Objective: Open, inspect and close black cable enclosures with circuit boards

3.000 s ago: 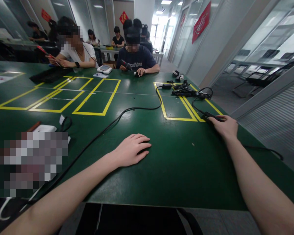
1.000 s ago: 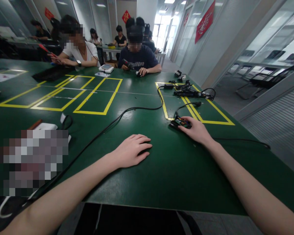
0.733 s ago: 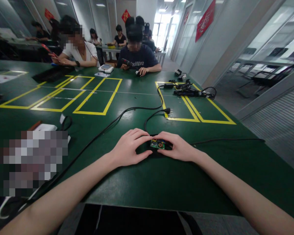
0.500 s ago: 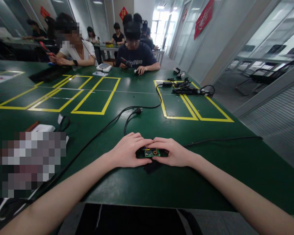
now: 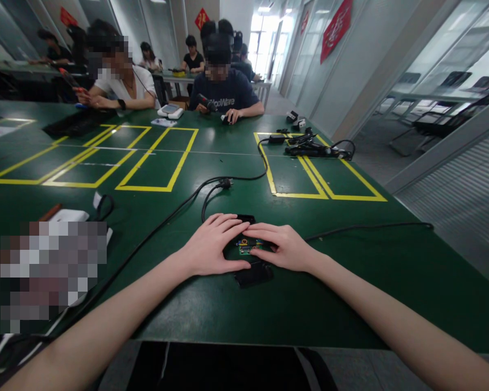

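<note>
Between my hands is a small green circuit board (image 5: 244,250) with a copper-wound ring coil and coloured parts on it. My right hand (image 5: 287,248) has its thumb on the board's near side and its fingers along the far side. My left hand (image 5: 212,247) curves around the left of the board, fingers stretched out and thumb apart. A flat black cover piece (image 5: 253,275) lies on the table just below the left thumb. Past the fingertips shows the edge of another black casing piece (image 5: 246,218), partly hidden by my left hand.
A black cable with a plug (image 5: 226,183) runs across the green table (image 5: 179,309). At left are a blurred-out object (image 5: 49,271) and a white item. Yellow tape rectangles mark the far side, with a black folded stand (image 5: 309,147) at right. Two people sit opposite.
My hands have shifted slightly apart, and the circuit board has turned, its coil now toward the far side. More of both black pieces shows. The view has moved slightly.
</note>
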The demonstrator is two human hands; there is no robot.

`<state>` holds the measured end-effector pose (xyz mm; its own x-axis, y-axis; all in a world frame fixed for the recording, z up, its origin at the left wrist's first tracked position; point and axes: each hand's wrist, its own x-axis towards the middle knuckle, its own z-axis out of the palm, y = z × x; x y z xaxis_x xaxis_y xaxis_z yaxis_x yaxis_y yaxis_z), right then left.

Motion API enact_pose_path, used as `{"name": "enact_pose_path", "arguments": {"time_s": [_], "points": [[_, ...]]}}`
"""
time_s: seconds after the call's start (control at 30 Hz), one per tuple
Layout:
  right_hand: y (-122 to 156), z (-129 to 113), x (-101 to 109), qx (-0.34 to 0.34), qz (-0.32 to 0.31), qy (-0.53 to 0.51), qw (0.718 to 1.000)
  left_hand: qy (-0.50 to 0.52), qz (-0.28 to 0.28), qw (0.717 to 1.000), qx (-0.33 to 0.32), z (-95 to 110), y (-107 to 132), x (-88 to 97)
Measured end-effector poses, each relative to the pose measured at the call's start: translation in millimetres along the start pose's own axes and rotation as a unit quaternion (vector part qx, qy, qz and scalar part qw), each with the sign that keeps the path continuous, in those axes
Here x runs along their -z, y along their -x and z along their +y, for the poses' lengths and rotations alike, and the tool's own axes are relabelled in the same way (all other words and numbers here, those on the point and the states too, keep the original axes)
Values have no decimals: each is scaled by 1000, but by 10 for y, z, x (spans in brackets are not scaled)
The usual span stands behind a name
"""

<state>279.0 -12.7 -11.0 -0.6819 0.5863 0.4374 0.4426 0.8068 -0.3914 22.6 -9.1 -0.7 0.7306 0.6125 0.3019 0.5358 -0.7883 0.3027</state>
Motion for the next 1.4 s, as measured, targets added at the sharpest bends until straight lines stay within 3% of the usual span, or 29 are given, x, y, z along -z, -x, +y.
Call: {"name": "enact_pose_path", "arguments": {"time_s": [0.27,0.53,0.87,1.07,1.4], "points": [[-57,-6,73,20,37,68,997,-10,9,1000,10,-50,9,23],[-58,34,106,40,30,51,997,-4,51,999,5,-95,12,75],[-46,75,139,16,0,26,1000,1,-6,1000,13,-119,18,96],[-3,91,144,15,-9,58,998,11,-11,999,29,-118,20,100],[-1,-78,142,83,-34,17,996,-33,-11,999,37,-136,11,116]]}}
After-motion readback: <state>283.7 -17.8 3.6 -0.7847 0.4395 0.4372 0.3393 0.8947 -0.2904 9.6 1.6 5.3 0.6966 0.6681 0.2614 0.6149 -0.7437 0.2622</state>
